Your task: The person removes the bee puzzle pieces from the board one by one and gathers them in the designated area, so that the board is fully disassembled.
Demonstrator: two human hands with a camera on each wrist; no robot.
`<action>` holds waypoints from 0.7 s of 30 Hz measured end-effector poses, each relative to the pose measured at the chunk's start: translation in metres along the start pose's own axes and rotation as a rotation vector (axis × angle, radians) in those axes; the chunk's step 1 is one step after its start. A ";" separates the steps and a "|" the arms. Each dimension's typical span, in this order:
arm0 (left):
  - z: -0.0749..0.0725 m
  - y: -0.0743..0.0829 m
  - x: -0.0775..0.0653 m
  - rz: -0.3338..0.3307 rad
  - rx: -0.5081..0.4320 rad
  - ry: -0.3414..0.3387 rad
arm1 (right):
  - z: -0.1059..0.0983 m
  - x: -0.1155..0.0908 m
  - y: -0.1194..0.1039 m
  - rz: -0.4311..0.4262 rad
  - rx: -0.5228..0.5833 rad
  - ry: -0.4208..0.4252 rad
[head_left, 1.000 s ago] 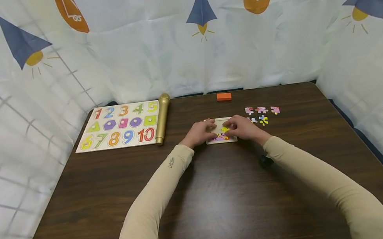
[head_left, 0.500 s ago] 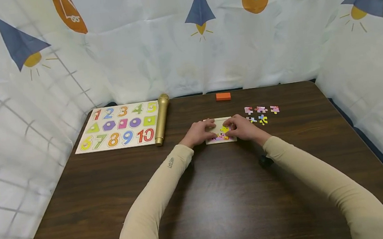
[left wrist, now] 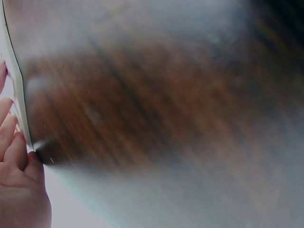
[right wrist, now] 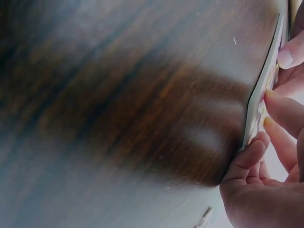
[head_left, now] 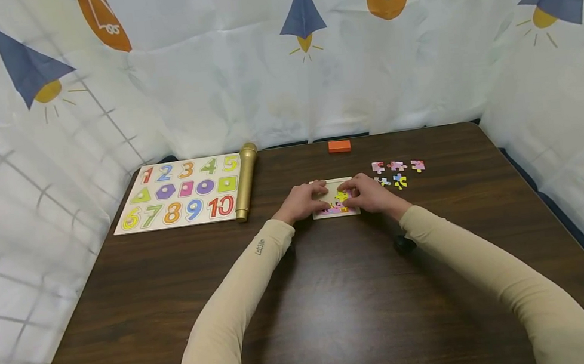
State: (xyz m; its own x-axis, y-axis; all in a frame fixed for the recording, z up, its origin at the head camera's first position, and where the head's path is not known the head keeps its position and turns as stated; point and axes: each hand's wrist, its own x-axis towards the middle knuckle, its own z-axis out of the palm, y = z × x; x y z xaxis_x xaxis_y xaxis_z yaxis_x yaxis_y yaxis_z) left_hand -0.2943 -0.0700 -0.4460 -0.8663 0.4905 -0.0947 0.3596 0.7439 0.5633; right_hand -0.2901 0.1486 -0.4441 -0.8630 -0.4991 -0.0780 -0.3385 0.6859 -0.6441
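A small pale jigsaw tray [head_left: 331,188] lies mid-table, with pink and yellow pieces along its near part and bare backing toward the far side. My left hand [head_left: 302,202] grips the tray's left side, fingers bent over the edge and thumb on the near part. From the right, my right hand [head_left: 373,194] reaches over the tray, its thumb and index finger pinching a yellow puzzle piece [head_left: 340,196]. Seen from the right wrist, those fingertips are down at the tray surface, beside the tray's edge [right wrist: 254,102]; the piece itself is mostly hidden by them.
Several loose puzzle pieces [head_left: 397,166] lie right of the tray. An orange block [head_left: 339,146] sits at the table's back edge. At the left are a number-and-shape board [head_left: 178,204] and a gold microphone [head_left: 246,184]. A patterned curtain [head_left: 260,89] rises behind the table.
The head view has shifted very slightly. Both hands stay at the tray, with only a slight movement of the right fingers over the yellow piece.
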 end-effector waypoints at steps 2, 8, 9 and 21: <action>0.000 0.000 0.000 -0.002 -0.001 0.001 | 0.000 0.000 0.000 0.015 0.004 -0.003; 0.000 -0.001 0.001 -0.004 -0.007 -0.001 | -0.003 -0.001 0.000 0.031 0.020 0.002; 0.000 -0.001 0.001 -0.003 -0.008 -0.001 | -0.003 -0.001 0.000 0.036 0.022 0.002; 0.001 -0.002 0.002 -0.003 -0.006 0.000 | -0.006 -0.003 0.000 0.039 0.002 -0.005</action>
State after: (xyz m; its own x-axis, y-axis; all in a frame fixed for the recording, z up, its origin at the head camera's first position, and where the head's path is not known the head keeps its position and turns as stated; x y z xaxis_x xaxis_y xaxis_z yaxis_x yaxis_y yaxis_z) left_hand -0.2963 -0.0697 -0.4481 -0.8672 0.4886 -0.0961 0.3554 0.7426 0.5677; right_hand -0.2895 0.1535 -0.4397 -0.8737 -0.4746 -0.1069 -0.3039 0.7040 -0.6419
